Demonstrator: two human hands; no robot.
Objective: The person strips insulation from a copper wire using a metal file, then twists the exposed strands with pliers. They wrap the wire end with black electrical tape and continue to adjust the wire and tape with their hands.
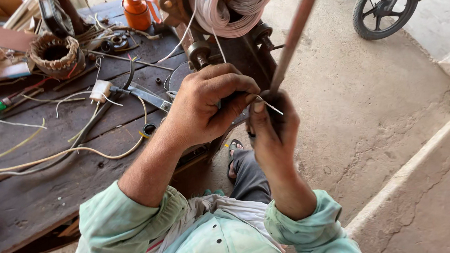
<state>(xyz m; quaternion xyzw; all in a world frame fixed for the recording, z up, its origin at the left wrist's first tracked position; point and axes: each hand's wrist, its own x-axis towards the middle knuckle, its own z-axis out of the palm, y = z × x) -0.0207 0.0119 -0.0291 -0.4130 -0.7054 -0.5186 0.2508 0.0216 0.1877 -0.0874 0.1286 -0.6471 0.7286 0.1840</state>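
Thin wire is lying pinched between both hands, out past the workbench's right edge, just under the pale wire coil on the winding machine. Left hand is curling knuckles-up, thumb and forefinger gripping the wire's near end. Right hand is closing around a long reddish rod that is rising steeply toward the upper frame edge; its thumb tip is pressing the wire. Orange oil can is standing at the bench's far edge, contents not visible. Copper-wound stator ring is sitting near the far left corner, hollow centre showing. White plug-like block is lying mid-bench among loose cream cables.
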